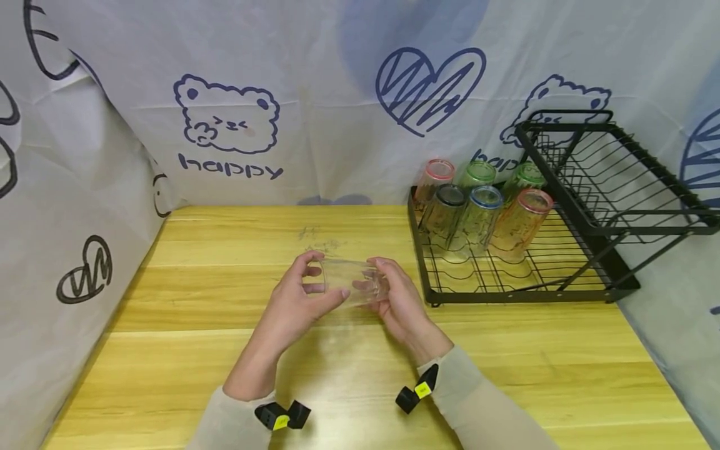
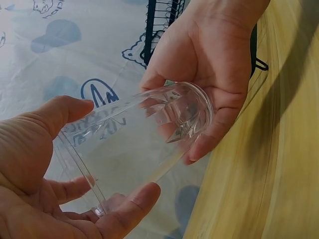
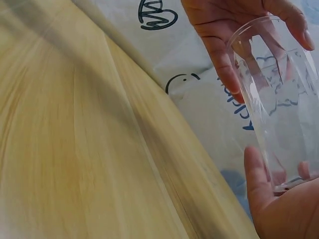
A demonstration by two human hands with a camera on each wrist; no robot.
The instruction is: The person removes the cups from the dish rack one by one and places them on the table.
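Note:
A clear drinking glass (image 1: 347, 279) lies sideways between the two hands, above the wooden table. Its open rim faces the left hand (image 1: 300, 297), whose thumb and fingers grip the glass around that end. The right hand (image 1: 400, 303) holds the thick faceted base (image 2: 182, 112), with fingers curled beneath and behind it. In the left wrist view, the right palm (image 2: 209, 55) faces the base end. Through the transparent wall, the right wrist view shows the left hand's fingers (image 3: 224, 59) at the rim.
A black two-tier dish rack (image 1: 517, 295) stands on the table (image 1: 185, 356) at the right. Several tinted glasses, among them a blue-edged glass (image 1: 477, 215) and an orange glass (image 1: 520, 225), stand upside down on its lower tier. A printed white cloth (image 1: 326, 75) hangs behind.

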